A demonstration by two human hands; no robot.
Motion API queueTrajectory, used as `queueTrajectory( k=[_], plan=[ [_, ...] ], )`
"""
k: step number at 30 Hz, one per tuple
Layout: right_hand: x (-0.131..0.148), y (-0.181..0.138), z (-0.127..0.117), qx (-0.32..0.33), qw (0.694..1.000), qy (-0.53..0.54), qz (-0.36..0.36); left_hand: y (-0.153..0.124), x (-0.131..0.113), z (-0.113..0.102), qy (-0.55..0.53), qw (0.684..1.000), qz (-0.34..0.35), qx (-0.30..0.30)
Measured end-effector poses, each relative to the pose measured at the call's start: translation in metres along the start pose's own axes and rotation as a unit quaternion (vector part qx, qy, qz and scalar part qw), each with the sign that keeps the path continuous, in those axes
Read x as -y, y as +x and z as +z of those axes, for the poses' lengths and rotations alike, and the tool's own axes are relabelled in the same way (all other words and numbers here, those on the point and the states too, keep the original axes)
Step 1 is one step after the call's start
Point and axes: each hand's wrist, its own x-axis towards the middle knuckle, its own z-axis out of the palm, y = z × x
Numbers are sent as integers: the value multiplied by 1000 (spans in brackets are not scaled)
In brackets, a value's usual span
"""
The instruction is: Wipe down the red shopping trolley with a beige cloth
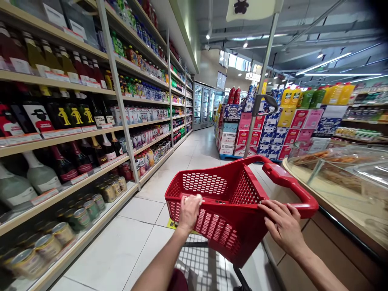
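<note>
A red plastic shopping basket (224, 190) sits tilted on a wire trolley frame (200, 266) in front of me; nothing shows inside it. My left hand (189, 211) curls over the basket's near rim at its left corner. My right hand (280, 224) lies against the basket's right side with its fingers stretched out, just under the red handle (291, 184).
Long shelves of bottles (69, 117) and cans (75, 214) run along the left. A glass-topped food counter (339, 173) stands close on the right. Stacked boxes with drink bottles (266, 129) stand ahead beside a metal pole (260, 85). The tiled aisle (182, 161) runs toward fridges (204, 105).
</note>
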Motion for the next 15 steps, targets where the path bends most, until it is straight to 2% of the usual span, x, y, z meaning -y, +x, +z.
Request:
queueTrajectory(
  k=[2,6,8,10,11,12,13,15],
  plan=[
    [-2,0,-1,6,1000,10,-9,3,-8,1,-42,999,19,6],
    [-5,1,-5,22,999,28,-1,12,-15,-3,-92,989,-106,-52],
    [-3,4,-7,24,999,33,19,18,-38,0,-129,989,-69,-33],
    [3,7,-8,22,998,42,48,22,-79,5,-220,976,3,3],
    [9,7,-8,16,997,52,63,23,-103,7,-290,957,7,12],
    [17,7,-7,9,994,71,78,23,-129,8,-363,931,-29,0],
    [27,6,-7,0,990,100,94,22,-153,7,-448,892,-68,-3],
    [52,1,-4,-27,973,178,145,17,-194,1,-603,787,-124,32]
  ],
)
